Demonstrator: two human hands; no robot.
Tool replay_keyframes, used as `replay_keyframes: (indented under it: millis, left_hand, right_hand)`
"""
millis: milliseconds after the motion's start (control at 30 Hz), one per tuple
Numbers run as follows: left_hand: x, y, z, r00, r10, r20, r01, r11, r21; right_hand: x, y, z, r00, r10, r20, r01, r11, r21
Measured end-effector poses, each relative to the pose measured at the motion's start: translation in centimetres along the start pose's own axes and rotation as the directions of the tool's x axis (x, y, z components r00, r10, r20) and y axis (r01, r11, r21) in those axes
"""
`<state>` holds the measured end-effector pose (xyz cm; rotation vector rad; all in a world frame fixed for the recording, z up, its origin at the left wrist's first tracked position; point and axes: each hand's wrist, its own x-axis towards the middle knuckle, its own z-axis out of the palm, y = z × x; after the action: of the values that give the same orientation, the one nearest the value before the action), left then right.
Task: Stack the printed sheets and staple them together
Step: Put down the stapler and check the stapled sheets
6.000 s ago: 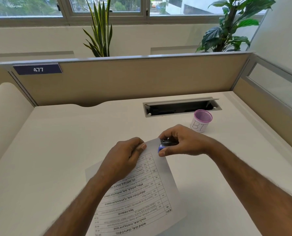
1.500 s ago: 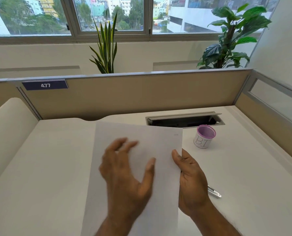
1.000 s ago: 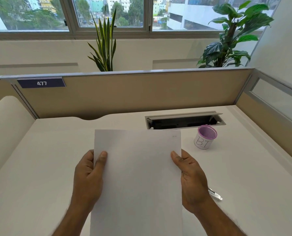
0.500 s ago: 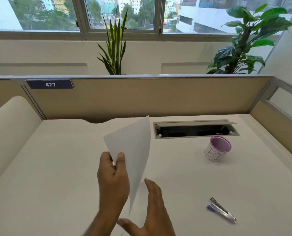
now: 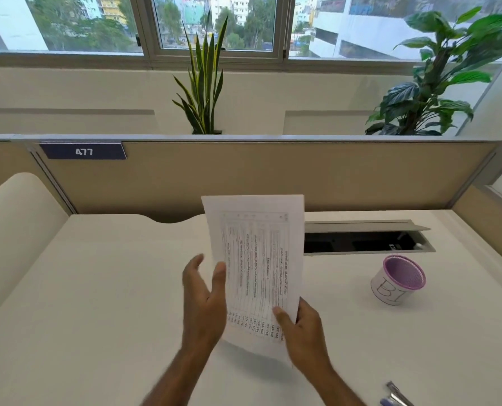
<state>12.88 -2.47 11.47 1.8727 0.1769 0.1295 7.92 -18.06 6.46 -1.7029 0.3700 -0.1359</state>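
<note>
I see the printed sheets (image 5: 258, 271) held upright above the smooth cream desk (image 5: 103, 288), thin white paper with a ruled table of small text facing me, the lines running sideways. My right hand (image 5: 304, 332) pinches the lower right corner, thumb on the front and fingers behind. My left hand (image 5: 204, 300) is at the left edge, thumb touching the paper, the other fingers spread loose and open; I cannot tell whether it really grips. Half a second ago the paper showed its blank back and hung twisted from the left hand alone; now it is turned print-side towards me and the right hand has it. The stapler (image 5: 396, 397), slim metal with a blue end, lies at the lower right edge, well apart from the sheets. A round mesh cup (image 5: 399, 281) with a purple rim and a white label stands to the right; I see nothing inside. Behind it, a rectangular cable slot (image 5: 367, 240) sits open, dark within.
</note>
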Motion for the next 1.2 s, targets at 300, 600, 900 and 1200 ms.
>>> replay_keyframes:
  millis: [300,600,900,1200]
  left_hand:
    - [5.9,-9.9,-1.2,0.967,-0.234,0.095,0.232,0.972,0.033]
    - [9.9,-12.1,2.0,0.987,-0.162,-0.007,0.160,0.969,0.188]
    - [11.4,-15.6,3.0,0.999,-0.006,0.048,-0.026,0.763,0.646]
    - [11.3,-18.0,2.3,0.958,0.103,0.267,-0.274,0.602,0.750]
  right_hand:
    - [8.8,1.6,0.9,0.954,0.218,0.205,-0.237,0.969,0.074]
    - [14.1,5.8,3.8,0.996,0.088,0.010,-0.083,0.970,-0.229]
    - [14.6,9.2,3.6,0.987,-0.158,-0.003,0.110,0.696,-0.709]
    - [14.3,11.2,3.0,0.960,-0.209,0.185,0.272,0.552,-0.788]
